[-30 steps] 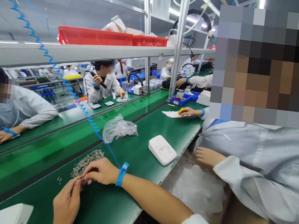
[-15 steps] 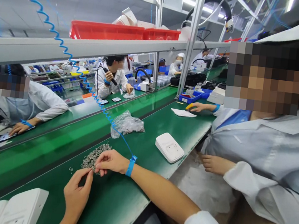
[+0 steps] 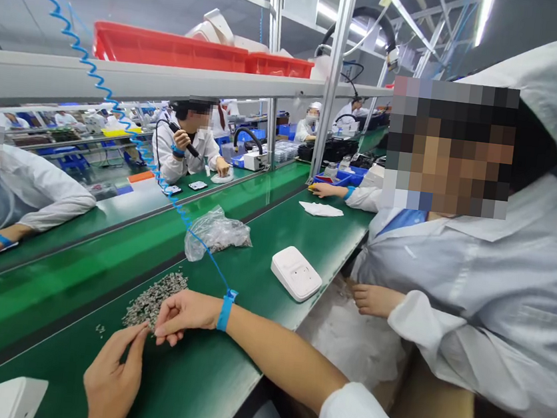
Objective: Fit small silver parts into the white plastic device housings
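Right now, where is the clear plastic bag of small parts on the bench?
In the head view the plastic bag lies mid-bench on the green mat, beyond the loose pile of small grey parts and left of the white device.

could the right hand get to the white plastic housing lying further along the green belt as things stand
Probably yes. The right hand rests at the pile of small grey parts, and only bare green belt lies between it and the white plastic housing; the neighbouring person's hand sits off the belt.
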`<state>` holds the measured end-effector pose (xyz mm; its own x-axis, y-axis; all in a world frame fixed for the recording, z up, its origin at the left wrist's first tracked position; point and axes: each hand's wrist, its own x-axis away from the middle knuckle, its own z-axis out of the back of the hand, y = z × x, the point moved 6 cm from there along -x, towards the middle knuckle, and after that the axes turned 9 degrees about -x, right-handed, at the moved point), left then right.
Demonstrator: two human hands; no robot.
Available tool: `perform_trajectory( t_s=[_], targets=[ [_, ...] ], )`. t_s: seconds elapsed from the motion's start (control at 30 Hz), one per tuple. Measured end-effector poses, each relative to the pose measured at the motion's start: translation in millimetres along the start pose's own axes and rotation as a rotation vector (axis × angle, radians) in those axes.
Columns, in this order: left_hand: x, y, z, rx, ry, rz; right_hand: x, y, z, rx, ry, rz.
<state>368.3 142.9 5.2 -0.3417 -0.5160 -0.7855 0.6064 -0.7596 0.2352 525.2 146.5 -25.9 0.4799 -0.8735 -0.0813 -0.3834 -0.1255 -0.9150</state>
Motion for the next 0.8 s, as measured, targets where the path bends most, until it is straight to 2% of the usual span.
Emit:
perform_trajectory(
  t_s=[0.1, 0.2, 0.43, 0.6, 0.8],
  targets=[
    [-1.6, -1.8, 4.0, -0.016, 0.019, 0.109, 4.6, -12.8, 10.6, 0.157, 0.174, 0.059],
    [0.7, -3.5, 2.5, -0.001, 0.004, 0.167, 11.9, -29.6, 20.3, 0.196, 0.339, 0.163],
    [4.8, -1.1, -3.1, 0.04, -0.075, 0.172, 16.0, -38.0, 28.3, 0.033, 0.438, 0.229],
    [2.5, 3.0, -1.7, 0.024, -0.089, 0.133, 16.1, -35.7, 26.2, -0.081, 0.446, 0.215],
    [2.0, 10.5, -2.9, 0.011, -0.075, 0.027, 18.4, -38.4, 42.5, -0.057, 0.626, 0.196]
  ],
)
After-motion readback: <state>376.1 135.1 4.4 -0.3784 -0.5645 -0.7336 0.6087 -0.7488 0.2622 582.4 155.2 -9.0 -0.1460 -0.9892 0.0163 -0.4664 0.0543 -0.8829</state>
